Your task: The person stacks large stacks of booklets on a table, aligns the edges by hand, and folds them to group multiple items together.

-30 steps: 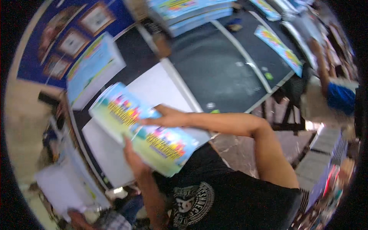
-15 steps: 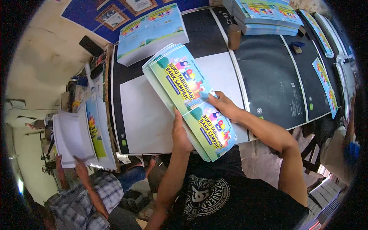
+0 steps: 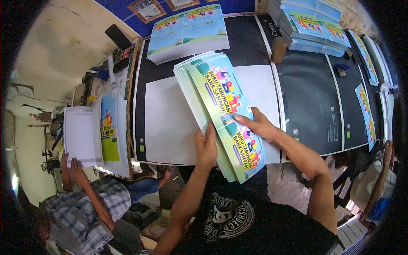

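Note:
A bundle of long printed booklets (image 3: 225, 106), with a colourful cartoon cover in blue, green and yellow, is tilted above the table in both my hands. My left hand (image 3: 206, 146) grips its left edge, thumb up along the side. My right hand (image 3: 260, 124) holds the right edge, its thumb pressed on the top cover and its fingers hidden underneath. Along the left side the layers are spread a little out of line. Beneath the bundle lies a large white sheet (image 3: 168, 114) on the black tabletop (image 3: 312, 93).
Stacks of similar prints stand at the back left (image 3: 187, 40) and back right (image 3: 318, 36). A brown cylinder (image 3: 279, 49) stands between them. A single printed strip (image 3: 364, 114) lies far right. At left, a co-worker's hands (image 3: 76, 170) hold white pages (image 3: 83, 136); another person's arm shows far right.
The view has shifted, so the table sits differently in it. The bundle stays in both hands, its left-side layers slightly more spread. The co-worker's white pages now lie flatter, hands at their lower edge.

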Available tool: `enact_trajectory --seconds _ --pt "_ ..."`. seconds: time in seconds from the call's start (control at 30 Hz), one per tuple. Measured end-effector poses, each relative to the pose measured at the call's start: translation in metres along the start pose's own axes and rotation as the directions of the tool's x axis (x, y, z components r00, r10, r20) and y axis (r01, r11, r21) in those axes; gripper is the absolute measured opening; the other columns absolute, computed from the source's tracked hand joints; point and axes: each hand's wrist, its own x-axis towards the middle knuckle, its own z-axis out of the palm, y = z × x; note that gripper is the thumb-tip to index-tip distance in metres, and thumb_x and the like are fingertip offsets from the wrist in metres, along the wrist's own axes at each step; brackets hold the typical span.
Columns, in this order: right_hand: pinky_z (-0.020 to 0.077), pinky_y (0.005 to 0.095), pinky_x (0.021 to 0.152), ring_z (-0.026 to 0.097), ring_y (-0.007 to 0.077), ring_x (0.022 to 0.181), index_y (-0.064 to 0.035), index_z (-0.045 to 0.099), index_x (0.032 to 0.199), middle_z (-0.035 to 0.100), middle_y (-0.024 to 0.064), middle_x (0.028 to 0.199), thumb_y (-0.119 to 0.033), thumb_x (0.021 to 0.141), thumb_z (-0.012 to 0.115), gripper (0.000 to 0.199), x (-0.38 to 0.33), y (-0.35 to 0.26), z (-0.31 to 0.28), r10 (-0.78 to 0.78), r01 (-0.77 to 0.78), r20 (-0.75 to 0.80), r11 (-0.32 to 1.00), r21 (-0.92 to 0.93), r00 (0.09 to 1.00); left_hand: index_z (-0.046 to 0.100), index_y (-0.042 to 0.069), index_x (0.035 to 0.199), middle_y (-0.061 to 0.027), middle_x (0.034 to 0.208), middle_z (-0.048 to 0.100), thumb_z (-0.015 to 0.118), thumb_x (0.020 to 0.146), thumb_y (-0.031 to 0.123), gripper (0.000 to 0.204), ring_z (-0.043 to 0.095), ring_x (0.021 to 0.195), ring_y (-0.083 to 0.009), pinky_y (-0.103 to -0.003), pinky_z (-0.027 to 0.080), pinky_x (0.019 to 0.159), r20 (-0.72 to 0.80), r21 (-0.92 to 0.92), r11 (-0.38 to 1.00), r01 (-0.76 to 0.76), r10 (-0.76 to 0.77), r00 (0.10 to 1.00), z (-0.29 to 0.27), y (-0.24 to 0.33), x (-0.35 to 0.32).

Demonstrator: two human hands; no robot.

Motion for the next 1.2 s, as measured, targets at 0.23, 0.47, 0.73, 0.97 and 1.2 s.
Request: enact_trajectory --seconds 0.23,0.47,0.73,0.97,1.2 --pt "0.0587 0.0317 0.079 0.073 0.0167 0.09 0.0045 0.068 0.119 0.075 0.0152 0.105 -0.04 0.093 0.075 0.052 0.007 -0.013 -0.009 -0.145 0.147 0.172 0.989 0.001 0.974 0.063 -0.005 0.123 -0.0127 0.109 0.07 0.059 0.105 0.031 0.041 0.067 0.093 -0.0173 -0.031 0.055 0.078 -0.027 0.195 0.975 -0.106 0.113 0.993 -0.026 0.018 0.009" --pt "0.0567 0.0381 0.09 0.072 0.0259 0.103 -0.0021 0.048 0.145 0.068 0.0267 0.12 -0.015 0.095 0.07 0.057 0.018 -0.004 -0.026 -0.55 0.466 -0.193 0.812 -0.351 0.813 0.061 -0.001 0.125 -0.0119 0.107 0.07 0.056 0.105 0.038 0.044 0.071 0.087 -0.0204 -0.035 0.059 0.072 -0.097 -0.086 0.996 -0.026 0.018 0.995 -0.078 0.056 0.008" --pt "0.0534 0.0344 0.088 0.066 0.0164 0.097 0.0088 0.07 0.113 0.073 0.0159 0.102 -0.057 0.106 0.045 0.071 0.007 -0.003 -0.006 -0.163 0.176 0.232 0.984 -0.038 0.959 0.062 -0.003 0.126 -0.0085 0.112 0.069 0.058 0.106 0.03 0.039 0.066 0.095 -0.0138 -0.031 0.055 0.08 -0.039 0.014 0.995 0.096 -0.095 0.995 -0.045 0.027 0.017" --pt "0.0573 0.0328 0.071 0.072 0.0188 0.077 0.011 0.072 0.103 0.075 0.0182 0.089 -0.057 0.096 0.064 0.068 0.002 -0.018 0.006 -0.038 0.059 0.124 0.983 -0.171 0.992 0.059 -0.005 0.13 -0.0112 0.116 0.069 0.055 0.107 0.033 0.045 0.067 0.099 -0.0155 -0.032 0.056 0.083 0.117 -0.033 0.99 0.137 -0.132 0.984 -0.028 0.018 0.019" --pt "0.0573 0.0321 0.071 0.072 0.0188 0.079 0.0098 0.073 0.103 0.075 0.0178 0.09 -0.052 0.095 0.068 0.063 0.006 -0.014 0.0 -0.055 0.073 0.187 0.993 -0.089 0.981 0.059 -0.005 0.13 -0.0127 0.116 0.069 0.053 0.108 0.035 0.046 0.068 0.099 -0.0168 -0.032 0.057 0.083 0.169 -0.123 0.979 0.163 -0.141 0.976 -0.027 0.009 0.022"
